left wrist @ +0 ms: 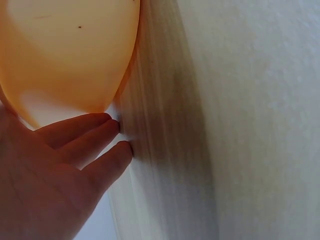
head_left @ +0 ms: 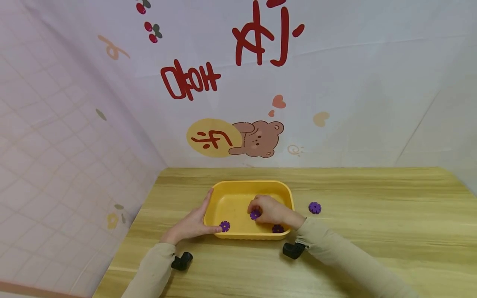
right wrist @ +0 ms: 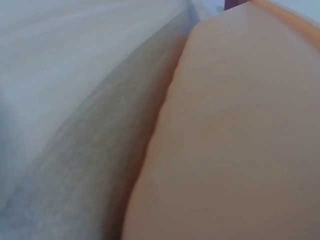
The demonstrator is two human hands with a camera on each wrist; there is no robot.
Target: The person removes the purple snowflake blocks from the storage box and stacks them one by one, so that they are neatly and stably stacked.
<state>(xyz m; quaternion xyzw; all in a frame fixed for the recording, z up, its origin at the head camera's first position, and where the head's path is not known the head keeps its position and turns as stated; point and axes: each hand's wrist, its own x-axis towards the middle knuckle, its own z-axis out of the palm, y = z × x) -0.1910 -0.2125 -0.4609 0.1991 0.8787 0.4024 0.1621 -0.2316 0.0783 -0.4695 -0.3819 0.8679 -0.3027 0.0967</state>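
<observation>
A yellow plastic basin (head_left: 244, 236) sits on the table. My left hand (head_left: 191, 225) holds its left side, with the thumb at the front rim and the fingers along the outer wall. The left wrist view shows those fingers (left wrist: 102, 167) against the basin (left wrist: 65, 55). Inside the basin, my right hand (head_left: 270, 209) pinches a purple snowflake disc (head_left: 255, 215). Another purple disc (head_left: 225, 226) lies near the left thumb, and a further one (head_left: 278, 229) by the front right corner. The basin's outer wall (right wrist: 235, 125) fills much of the right wrist view, which hides the right hand.
One more purple disc (head_left: 314, 207) lies on the wooden table (head_left: 372, 223), right of the basin. A white printed cloth (head_left: 354, 91) hangs behind the table, and a pale grid-patterned cloth (head_left: 56, 145) is on the left.
</observation>
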